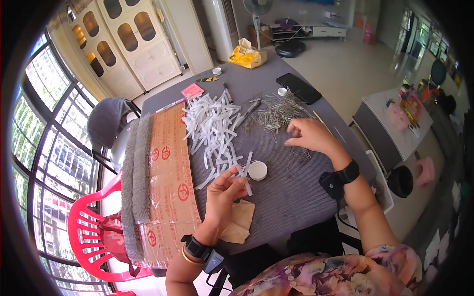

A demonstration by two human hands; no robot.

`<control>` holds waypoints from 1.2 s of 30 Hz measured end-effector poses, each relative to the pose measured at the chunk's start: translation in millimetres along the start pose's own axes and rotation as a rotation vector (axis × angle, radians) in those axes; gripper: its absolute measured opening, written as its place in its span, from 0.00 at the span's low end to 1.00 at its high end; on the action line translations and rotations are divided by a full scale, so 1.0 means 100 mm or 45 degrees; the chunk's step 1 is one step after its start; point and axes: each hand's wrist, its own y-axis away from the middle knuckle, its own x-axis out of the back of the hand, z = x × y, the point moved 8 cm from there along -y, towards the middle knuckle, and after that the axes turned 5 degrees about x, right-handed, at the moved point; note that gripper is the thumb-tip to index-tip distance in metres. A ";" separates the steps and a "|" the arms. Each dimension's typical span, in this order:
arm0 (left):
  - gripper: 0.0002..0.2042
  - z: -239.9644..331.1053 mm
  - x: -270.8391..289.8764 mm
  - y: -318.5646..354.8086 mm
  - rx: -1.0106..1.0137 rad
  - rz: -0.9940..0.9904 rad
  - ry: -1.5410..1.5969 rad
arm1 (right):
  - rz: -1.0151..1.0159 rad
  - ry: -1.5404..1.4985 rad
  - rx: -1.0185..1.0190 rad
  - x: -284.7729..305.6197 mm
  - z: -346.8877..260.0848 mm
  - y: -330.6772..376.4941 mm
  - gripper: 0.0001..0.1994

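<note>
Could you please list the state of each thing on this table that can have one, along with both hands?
Left hand: pinching a clear plastic tube.
Right hand: fingers down, picking at the metal pins.
Plastic tubes: loose in a scattered heap.
Small white pot: upright; cannot tell if lidded.
Phone: flat, screen dark.
Cardboard sheet: lying flat, a row of finished pieces along its left edge.

White cabinet [129,43]; sunlit windows [47,148]; tiled floor [345,69].
</note>
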 end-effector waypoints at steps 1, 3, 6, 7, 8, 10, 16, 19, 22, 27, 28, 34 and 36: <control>0.17 -0.01 0.00 0.00 0.015 0.002 0.013 | -0.151 0.254 -0.191 0.00 0.10 0.06 0.16; 0.17 -0.01 -0.02 0.02 0.013 -0.019 0.007 | -0.082 0.331 -0.113 -0.08 0.12 0.05 0.17; 0.16 0.00 -0.04 0.04 0.010 -0.044 -0.004 | -0.067 0.332 -0.040 -0.16 0.06 0.03 0.17; 0.16 0.01 -0.03 0.05 0.007 -0.045 -0.010 | -0.119 0.252 -0.041 -0.22 0.05 0.02 0.16; 0.16 0.01 -0.02 0.05 0.004 -0.039 -0.010 | -0.006 0.202 0.058 -0.21 0.01 0.01 0.13; 0.17 0.00 -0.03 0.05 -0.006 -0.076 0.009 | 0.031 0.000 0.131 -0.26 -0.05 0.01 0.12; 0.17 -0.02 0.02 0.01 0.070 -0.010 0.086 | 0.073 -0.321 0.212 -0.33 -0.25 0.02 0.09; 0.18 0.00 0.06 0.02 0.092 0.009 0.131 | 0.068 -0.270 0.171 -0.24 -0.14 0.02 0.06; 0.18 0.01 0.09 0.02 0.090 0.014 0.159 | -0.023 -0.069 0.306 -0.22 -0.18 0.04 0.06; 0.19 0.01 0.09 0.02 0.103 -0.003 0.166 | 0.210 -0.501 0.102 -0.11 -0.27 0.03 0.05; 0.19 0.01 0.09 0.01 0.101 0.004 0.169 | 0.311 -0.600 0.113 -0.08 -0.30 0.04 0.05; 0.17 0.00 0.09 0.00 0.104 0.009 0.214 | 0.249 -0.069 0.596 -0.38 -0.58 0.09 0.09; 0.16 -0.01 0.10 -0.01 0.096 -0.001 0.247 | 0.243 0.016 0.678 -0.38 -0.61 0.12 0.08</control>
